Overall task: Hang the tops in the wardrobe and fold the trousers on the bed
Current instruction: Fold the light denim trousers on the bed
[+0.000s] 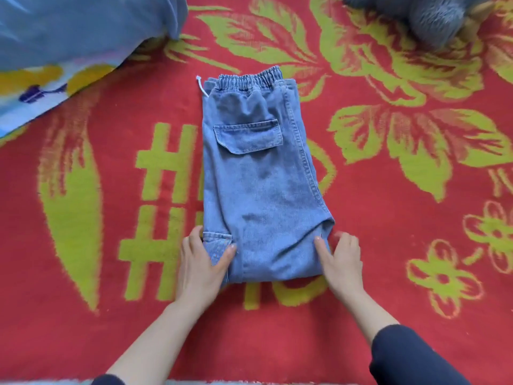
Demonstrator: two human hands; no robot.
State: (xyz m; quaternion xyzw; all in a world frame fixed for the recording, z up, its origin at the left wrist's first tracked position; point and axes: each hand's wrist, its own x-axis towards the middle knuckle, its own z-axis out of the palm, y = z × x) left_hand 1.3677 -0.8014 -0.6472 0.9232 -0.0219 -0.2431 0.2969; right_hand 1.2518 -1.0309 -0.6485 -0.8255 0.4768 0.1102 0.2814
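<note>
— So, what are the hands doing?

— Both are spread flat at the near end of the folded trousers [258, 184]. The left hand [198, 263] sits at the near left corner. Its thumb [226, 255] lies on top of the cloth and its fingers run along the left edge. The right hand [342, 261] does the same at the near right corner, with its thumb [322, 250] on the cloth and its fingers on the blanket [388, 232] just beside it. The fingers look straight, not curled.

— Where are the trousers?

— In the middle of the bed, on the red blanket with yellow-green flowers and leaves. They are blue denim. The stretchy waistband [251, 80] is at the far end, a pocket flap [247, 136] faces up, and a white string [201, 87] pokes out at the far left.

— What else is near?

— A blue cloth [69, 29] with yellow spots lies far left. A grey fluffy thing [424, 20] sits far right. Both are well apart from the trousers. A dark sleeve [410, 357] covers the right arm.

— Any words?

— Big yellow-green shapes on the blanket may be letters, but the trousers hide part of them. I cannot read them.
</note>
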